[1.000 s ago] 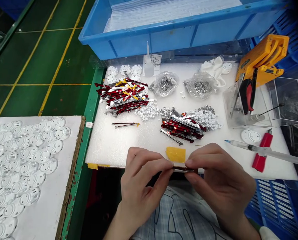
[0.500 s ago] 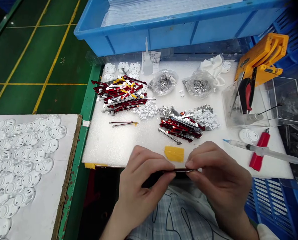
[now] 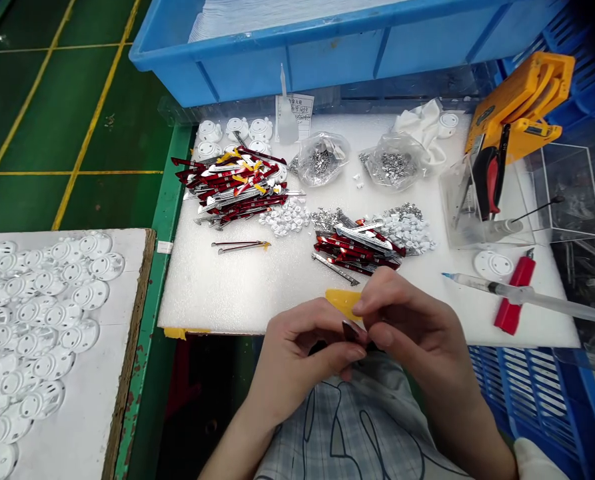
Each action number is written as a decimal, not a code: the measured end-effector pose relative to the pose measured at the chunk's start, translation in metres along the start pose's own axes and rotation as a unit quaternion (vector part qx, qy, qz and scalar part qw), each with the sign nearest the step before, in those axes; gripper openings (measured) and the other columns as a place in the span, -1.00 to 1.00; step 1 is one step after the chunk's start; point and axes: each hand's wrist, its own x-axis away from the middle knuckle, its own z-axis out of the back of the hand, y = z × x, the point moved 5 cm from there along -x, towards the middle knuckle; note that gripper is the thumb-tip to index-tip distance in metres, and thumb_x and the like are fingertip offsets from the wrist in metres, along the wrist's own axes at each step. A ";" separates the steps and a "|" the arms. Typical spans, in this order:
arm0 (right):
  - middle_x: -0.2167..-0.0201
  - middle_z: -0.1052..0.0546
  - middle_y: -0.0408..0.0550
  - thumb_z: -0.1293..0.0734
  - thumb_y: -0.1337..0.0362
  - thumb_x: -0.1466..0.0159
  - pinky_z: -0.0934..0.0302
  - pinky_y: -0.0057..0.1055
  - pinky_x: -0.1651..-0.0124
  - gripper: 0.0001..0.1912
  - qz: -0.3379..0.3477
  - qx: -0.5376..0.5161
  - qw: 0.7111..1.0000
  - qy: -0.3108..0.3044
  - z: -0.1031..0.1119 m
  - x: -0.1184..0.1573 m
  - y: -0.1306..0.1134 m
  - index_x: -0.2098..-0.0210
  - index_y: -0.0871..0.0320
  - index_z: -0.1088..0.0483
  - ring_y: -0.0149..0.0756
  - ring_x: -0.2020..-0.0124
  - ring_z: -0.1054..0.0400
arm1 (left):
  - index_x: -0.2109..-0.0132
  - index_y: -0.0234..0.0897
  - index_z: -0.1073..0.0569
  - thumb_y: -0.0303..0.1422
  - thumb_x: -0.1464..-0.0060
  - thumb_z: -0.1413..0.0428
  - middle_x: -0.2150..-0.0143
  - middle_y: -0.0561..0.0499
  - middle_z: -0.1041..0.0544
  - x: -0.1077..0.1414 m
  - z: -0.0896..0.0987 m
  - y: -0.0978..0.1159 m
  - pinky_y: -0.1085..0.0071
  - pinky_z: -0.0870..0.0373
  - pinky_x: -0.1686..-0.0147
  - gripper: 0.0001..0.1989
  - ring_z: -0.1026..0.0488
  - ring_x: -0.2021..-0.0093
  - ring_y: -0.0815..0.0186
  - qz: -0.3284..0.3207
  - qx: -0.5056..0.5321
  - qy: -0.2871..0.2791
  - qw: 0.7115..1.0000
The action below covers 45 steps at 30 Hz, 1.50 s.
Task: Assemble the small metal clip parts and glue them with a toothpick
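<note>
My left hand (image 3: 302,357) pinches a small dark red strip (image 3: 352,331) at the front edge of the white foam board (image 3: 212,293). Close against it, my right hand (image 3: 417,333) has its thumb and index finger nearly together at the strip's right end; whether something tiny is between them is hidden. A yellow piece (image 3: 343,301) lies partly behind the fingers. Beyond the hands is a pile of red and silver strips (image 3: 352,247), with small white parts (image 3: 412,233) beside it. A larger strip pile (image 3: 237,183) sits at the back left.
Bags of metal bits (image 3: 322,160) lie behind the piles, below a blue bin (image 3: 327,57). On the right are a syringe (image 3: 517,293), a red-handled tool (image 3: 514,297), pliers (image 3: 492,177) and an orange holder (image 3: 522,107). White discs (image 3: 42,310) cover the left board.
Both hands have moved closer together, and the strip has turned from lying level across between them to a tilted pose in my left fingers. The camera view has shifted slightly.
</note>
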 end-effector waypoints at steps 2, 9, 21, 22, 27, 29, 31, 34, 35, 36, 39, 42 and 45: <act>0.31 -0.53 -0.13 -0.42 0.25 -0.44 -0.27 -0.44 0.39 -0.95 -0.001 0.030 0.999 0.021 0.002 0.004 -0.001 0.14 -0.01 -0.57 -0.36 0.38 -0.38 | 0.33 -0.15 -0.76 -0.24 -0.07 -0.49 0.39 0.03 -0.63 0.001 -0.001 0.000 0.55 -0.53 0.60 -0.87 -0.51 0.59 0.43 -0.004 0.032 0.020 0.999; 0.39 -0.62 -0.20 -0.47 0.27 -0.41 -0.37 -0.47 0.41 -0.94 0.014 0.156 0.987 -0.030 0.002 0.020 -0.002 0.13 -0.01 -0.52 -0.37 0.46 -0.50 | 0.24 -0.07 -0.79 -0.29 -0.13 -0.47 0.30 0.09 -0.64 0.002 0.004 -0.005 0.63 -0.62 0.44 -0.96 -0.62 0.51 0.49 -0.079 0.061 0.040 0.994; 0.29 -0.63 -0.16 -0.41 0.48 -0.41 -0.46 -0.50 0.24 -0.80 0.076 0.230 0.970 0.001 0.013 0.024 -0.006 0.10 0.02 -0.51 -0.36 0.28 -0.54 | 0.16 -0.09 -0.75 -0.43 -0.22 -0.40 0.28 0.07 -0.71 0.010 0.011 0.005 0.61 -0.67 0.28 -0.89 -0.72 0.33 0.40 -0.146 0.003 0.078 0.986; 0.29 -0.62 -0.16 -0.40 0.48 -0.41 -0.46 -0.51 0.23 -0.79 0.077 0.233 0.970 0.001 0.013 0.025 -0.006 0.10 0.03 -0.51 -0.36 0.27 -0.54 | 0.16 -0.11 -0.75 -0.44 -0.21 -0.40 0.28 0.06 -0.71 0.010 0.011 0.006 0.60 -0.68 0.29 -0.89 -0.71 0.33 0.38 -0.150 -0.009 0.079 0.986; 0.27 -0.61 -0.17 -0.40 0.49 -0.41 -0.44 -0.53 0.21 -0.80 0.075 0.235 0.969 0.006 0.015 0.026 -0.006 0.11 0.04 -0.51 -0.38 0.25 -0.53 | 0.19 -0.16 -0.73 -0.42 -0.21 -0.40 0.29 0.00 -0.71 0.012 0.011 0.009 0.52 -0.68 0.35 -0.95 -0.70 0.32 0.31 -0.167 -0.052 0.083 0.981; 0.28 -0.61 -0.16 -0.40 0.48 -0.41 -0.44 -0.51 0.24 -0.81 0.074 0.231 0.970 0.007 0.015 0.025 -0.005 0.11 0.04 -0.51 -0.37 0.27 -0.52 | 0.19 -0.15 -0.72 -0.41 -0.23 -0.39 0.29 0.01 -0.70 0.013 0.011 0.010 0.52 -0.67 0.35 -0.96 -0.69 0.32 0.33 -0.168 -0.056 0.083 0.981; 0.29 -0.60 -0.17 -0.40 0.48 -0.41 -0.44 -0.49 0.28 -0.80 0.071 0.228 0.971 0.008 0.014 0.024 -0.003 0.11 0.03 -0.52 -0.37 0.30 -0.52 | 0.19 -0.14 -0.73 -0.41 -0.23 -0.39 0.30 0.02 -0.70 0.013 0.011 0.010 0.52 -0.66 0.35 -0.96 -0.68 0.33 0.34 -0.165 -0.062 0.086 0.981; 0.28 -0.60 -0.15 -0.41 0.48 -0.39 -0.44 -0.46 0.31 -0.80 0.072 0.237 0.969 0.010 0.012 0.025 -0.001 0.11 0.04 -0.53 -0.34 0.30 -0.53 | 0.22 -0.14 -0.73 -0.41 -0.21 -0.41 0.32 0.02 -0.70 0.012 0.012 0.010 0.51 -0.64 0.36 -0.95 -0.67 0.36 0.34 -0.165 -0.079 0.096 0.978; 0.24 -0.62 -0.12 -0.42 0.48 -0.38 -0.45 -0.44 0.32 -0.79 0.077 0.251 0.965 0.015 0.012 0.027 -0.001 0.09 0.04 -0.55 -0.32 0.27 -0.54 | 0.23 -0.15 -0.73 -0.41 -0.20 -0.41 0.33 0.02 -0.71 0.012 0.013 0.009 0.52 -0.64 0.36 -0.95 -0.66 0.37 0.35 -0.166 -0.083 0.100 0.978; 0.19 -0.63 -0.08 -0.43 0.46 -0.37 -0.45 -0.41 0.33 -0.79 0.088 0.271 0.958 0.029 0.014 0.029 -0.001 0.07 0.05 -0.56 -0.30 0.25 -0.55 | 0.23 -0.14 -0.74 -0.41 -0.19 -0.42 0.35 0.03 -0.70 0.011 0.014 0.008 0.53 -0.63 0.36 -0.95 -0.66 0.39 0.36 -0.168 -0.083 0.104 0.977; 0.25 -0.61 -0.05 -0.45 0.37 -0.36 -0.36 -0.36 0.48 -0.92 0.186 0.358 0.890 0.211 0.041 0.047 -0.008 0.18 0.07 -0.60 -0.27 0.36 -0.49 | 0.24 -0.14 -0.74 -0.41 -0.19 -0.42 0.38 0.07 -0.69 0.006 0.019 0.000 0.60 -0.63 0.35 -0.95 -0.67 0.41 0.41 -0.164 -0.077 0.118 0.976; 0.55 -0.34 -0.16 -0.45 0.26 -0.35 -0.03 -0.40 0.68 -0.78 0.296 0.355 0.738 0.492 0.085 0.081 -0.014 0.45 0.06 -0.48 -0.38 0.63 -0.18 | 0.27 -0.15 -0.74 -0.43 -0.15 -0.43 0.40 0.10 -0.67 -0.003 0.023 -0.010 0.63 -0.64 0.33 -0.93 -0.68 0.43 0.41 -0.149 -0.075 0.134 0.977; 0.56 -0.26 -0.21 -0.48 0.22 -0.26 0.08 -0.39 0.74 -0.83 0.291 0.336 0.691 0.570 0.112 0.096 -0.008 0.42 0.04 -0.44 -0.39 0.69 -0.02 | 0.31 -0.19 -0.72 -0.41 -0.11 -0.46 0.42 0.08 -0.66 -0.010 0.024 -0.015 0.58 -0.66 0.37 -0.92 -0.69 0.47 0.36 -0.145 -0.087 0.147 0.975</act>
